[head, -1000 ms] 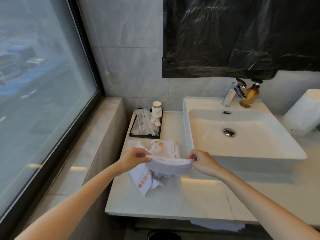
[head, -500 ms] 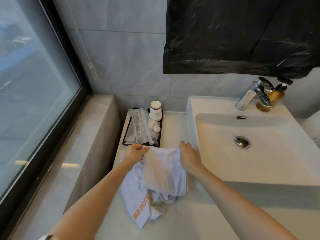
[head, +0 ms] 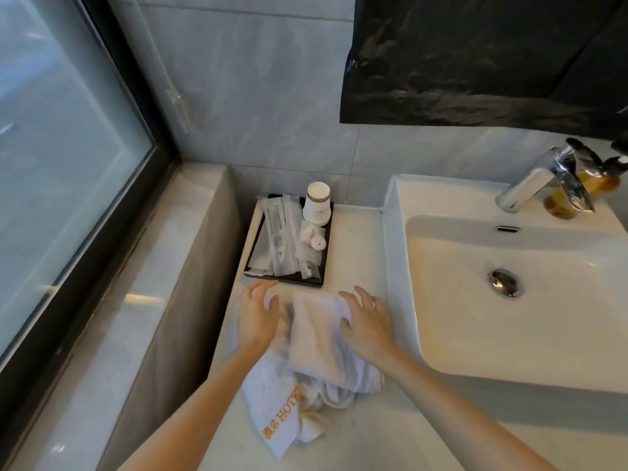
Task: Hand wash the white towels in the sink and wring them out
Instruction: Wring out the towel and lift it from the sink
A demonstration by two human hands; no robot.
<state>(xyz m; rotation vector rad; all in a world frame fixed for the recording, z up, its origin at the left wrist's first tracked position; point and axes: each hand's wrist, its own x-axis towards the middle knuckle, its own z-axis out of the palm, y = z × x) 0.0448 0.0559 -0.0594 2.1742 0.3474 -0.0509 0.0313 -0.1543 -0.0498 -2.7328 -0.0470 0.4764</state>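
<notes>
Pale stone counter [head: 356,239] is seen from above in a bathroom, with a large window [head: 68,130] to the left and a black plastic sheet [head: 475,62] hung on the tiled wall. A white sink [head: 396,260] is set on the counter to the right. Its basin looks dry, and no water is seen leaving the faucet [head: 543,185].

The white towels [head: 319,334] are heaped on the counter just left of the sink, not yet in it. A folded, plain white piece is laid on top. Beneath it a crumpled one spills toward the viewer, marked with orange lettering that includes "HOTE". The cloth looks soft, thick and dry.

The left hand [head: 258,317] is held over the pile's left edge and the right hand [head: 367,321] over its right edge. Both are spread wide, fingers straight, with nothing gripped. The left hand is blurred, so contact with the cloth cannot be told; the right palm appears to be laid on the folded piece. The hands seem to be placed either side so that the pile can be gathered.

A black tray [head: 282,279] of wrapped toiletries and a paper cup [head: 317,202] is set behind the pile, near the wall. Washing is judged not yet begun.
</notes>
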